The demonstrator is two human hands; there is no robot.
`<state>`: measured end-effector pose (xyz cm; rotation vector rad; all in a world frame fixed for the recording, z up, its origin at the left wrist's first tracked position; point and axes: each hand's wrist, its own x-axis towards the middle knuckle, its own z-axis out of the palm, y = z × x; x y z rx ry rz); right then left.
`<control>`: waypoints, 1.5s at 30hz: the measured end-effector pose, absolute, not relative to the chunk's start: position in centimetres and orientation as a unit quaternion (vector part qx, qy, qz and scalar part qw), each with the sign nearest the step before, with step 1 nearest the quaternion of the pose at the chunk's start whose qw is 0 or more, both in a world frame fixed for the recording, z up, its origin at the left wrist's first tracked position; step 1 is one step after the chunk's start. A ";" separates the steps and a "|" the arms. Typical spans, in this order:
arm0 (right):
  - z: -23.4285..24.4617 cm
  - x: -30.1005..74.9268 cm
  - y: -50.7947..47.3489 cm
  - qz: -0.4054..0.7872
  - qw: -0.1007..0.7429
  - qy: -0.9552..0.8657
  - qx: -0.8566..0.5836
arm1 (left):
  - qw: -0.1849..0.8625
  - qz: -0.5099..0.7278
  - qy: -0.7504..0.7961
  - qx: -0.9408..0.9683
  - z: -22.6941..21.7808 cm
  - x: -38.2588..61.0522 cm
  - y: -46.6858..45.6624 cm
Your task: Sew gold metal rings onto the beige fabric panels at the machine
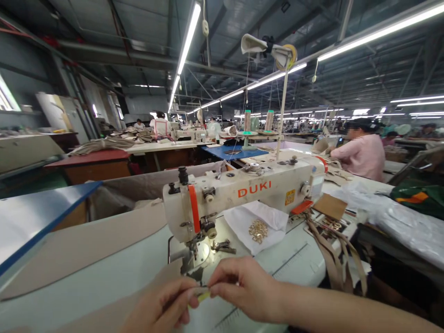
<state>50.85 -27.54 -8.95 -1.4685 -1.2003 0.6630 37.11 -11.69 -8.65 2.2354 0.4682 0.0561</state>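
Observation:
In front of the sewing machine (239,189), my left hand (166,303) and my right hand (243,286) meet with their fingertips almost touching. Between them they pinch a small narrow strip (200,292), greyish on top with a yellow part beneath; fingers cover much of it. Just beyond lie the needle plate (202,252) and presser foot. A beige fabric panel (93,245) runs along the machine bed to the left, its near part passing by my left hand. White paper (239,217) right of the needle carries a pile of gold-coloured metal rings (258,231).
Beige straps (333,259) hang off the table's right side, near a brown square piece (329,206) and scissors. Clear plastic (398,222) lies farther right. A person in pink (364,152) sits at the right. Thread cones (247,122) stand behind the machine.

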 end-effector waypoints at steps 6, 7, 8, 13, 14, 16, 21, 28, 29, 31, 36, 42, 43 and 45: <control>-7.3 59.4 -28.9 -0.035 0.175 -0.544 -0.820 | 0.458 0.064 0.283 0.840 -10.0 37.4 -8.8; -7.4 60.6 -28.9 -0.041 0.150 -0.529 -0.834 | 0.454 0.068 0.300 0.836 -10.4 37.4 -8.6; -7.6 61.5 -28.8 -0.039 0.129 -0.521 -0.843 | 0.446 0.075 0.314 0.835 -10.7 37.3 -8.4; -8.5 62.6 -27.7 -0.010 0.035 -0.542 -0.840 | 0.428 0.097 0.330 0.836 -11.6 37.1 -8.2; -8.5 62.6 -27.4 -0.008 0.023 -0.546 -0.837 | 0.432 0.096 0.331 0.834 -11.6 37.1 -8.1; -8.6 62.5 -27.0 -0.004 0.003 -0.552 -0.834 | 0.439 0.093 0.332 0.830 -11.5 37.0 -8.1; -8.4 62.7 -26.1 -0.001 -0.024 -0.549 -0.836 | 0.449 0.078 0.348 0.820 -11.4 37.0 -8.2; -7.7 63.1 -26.4 -0.025 -0.030 -0.543 -0.839 | 0.457 0.090 0.343 0.816 -11.7 36.6 -8.1; -7.5 63.1 -26.8 -0.029 -0.027 -0.542 -0.839 | 0.460 0.095 0.338 0.816 -11.9 36.5 -8.0; -7.3 62.8 -27.9 -0.031 -0.023 -0.548 -0.836 | 0.465 0.106 0.332 0.814 -12.5 36.3 -7.8; -7.3 61.6 -30.2 -0.013 -0.025 -0.572 -0.820 | 0.486 0.134 0.318 0.803 -13.9 36.1 -7.0; -8.3 60.9 -29.4 -0.006 -0.041 -0.571 -0.820 | 0.518 0.146 0.333 0.774 -12.6 36.1 -7.7; -8.6 60.9 -29.0 -0.006 -0.042 -0.567 -0.822 | 0.519 0.147 0.335 0.773 -12.3 36.1 -7.9; -9.1 60.9 -28.5 -0.004 -0.039 -0.559 -0.828 | 0.513 0.147 0.334 0.777 -11.7 36.2 -8.2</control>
